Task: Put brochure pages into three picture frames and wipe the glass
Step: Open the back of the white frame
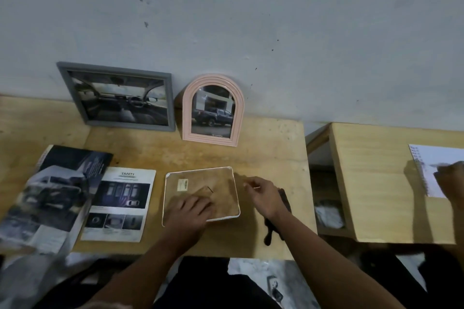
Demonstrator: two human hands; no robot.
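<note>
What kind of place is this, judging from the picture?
Probably a plain indoor workroom or home desk: a bare wooden table stands against a scuffed grey wall, with a second wooden table beside it where another person's hand rests on paper.

Behind: your two filled frames (pixel 118 98) lean on the wall | centre: face-down frame (pixel 200 194) on your tabletop (pixel 271 148) | left: loose page (pixel 119 204), then brochure (pixel 47 195) | right: cloth (pixel 278 218).

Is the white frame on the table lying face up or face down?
Face down. The white frame shows its brown backing board and a small label, not glass; the left hand rests on the board.
</note>
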